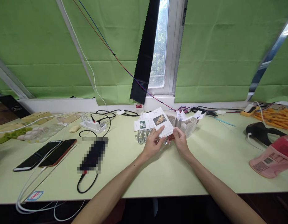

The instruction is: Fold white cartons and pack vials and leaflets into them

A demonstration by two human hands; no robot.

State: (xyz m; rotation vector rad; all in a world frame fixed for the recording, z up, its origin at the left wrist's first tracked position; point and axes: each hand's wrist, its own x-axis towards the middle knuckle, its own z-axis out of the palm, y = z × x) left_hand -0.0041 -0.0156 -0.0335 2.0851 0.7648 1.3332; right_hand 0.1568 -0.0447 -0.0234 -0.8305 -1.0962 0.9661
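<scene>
Two hands hold a printed card above the back half of the table

Toward the left edge of the table (216, 174), two phones lie side by side: a white-edged phone (38, 155) and a brown-edged phone (57, 153). Both slant toward the front left corner, probably so that the white cables crossing there reach them without strain. A power strip (93, 125) sits near the back edge, presumably to leave the front edge free of plugs.

Right of it, about midway between the side edges, a silver pack (141, 137) lies flat, partly under a small flower card (141, 125). The left hand (152, 145) has its fingers closed on the lower left side of the printed card (166, 127), one finger across its face. The right hand (180, 141) pinches the card's lower right corner. Gripped low from both sides, the card tilts with its picture uncovered, likely for easy viewing. Something shiny shows beneath the fingers, but it is too small to identify.

Just beyond the right hand, opened white boxes (190, 124) stand upright, flaps raised, perhaps for access inside. A pink container (272, 158) leans near the right edge.
</scene>
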